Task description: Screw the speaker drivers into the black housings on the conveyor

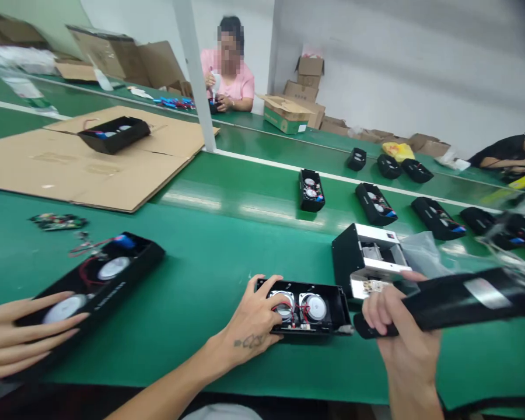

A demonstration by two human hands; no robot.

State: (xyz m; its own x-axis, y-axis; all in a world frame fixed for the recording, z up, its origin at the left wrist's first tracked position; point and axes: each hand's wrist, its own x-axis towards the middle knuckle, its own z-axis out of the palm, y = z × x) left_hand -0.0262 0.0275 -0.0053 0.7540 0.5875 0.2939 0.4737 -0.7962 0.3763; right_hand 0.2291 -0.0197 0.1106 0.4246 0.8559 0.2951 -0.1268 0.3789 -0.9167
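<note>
My left hand [258, 312] grips the left end of a black speaker housing [328, 332] on the green bench, fingers over its rim. Two round speakers with red and black wires sit inside the open housing. In my right hand [405, 326] is a black electric screwdriver [459, 300], held nearly level, its front end close to the housing's right end. Just behind stands a black-and-white screw feeder [350, 256], partly hidden by my right hand. At the left, a co-worker's hand [30, 332] rests on another speaker housing [131, 262] with a blue part and loose wires.
Several open speaker housings [374, 204] stand on the green belt beyond. A flat cardboard sheet [157, 169] carries one more housing [114, 137]. Small circuit boards [59, 221] lie at left. A white post [196, 76] rises mid-bench. One person [238, 81] works across the belt, another at far right.
</note>
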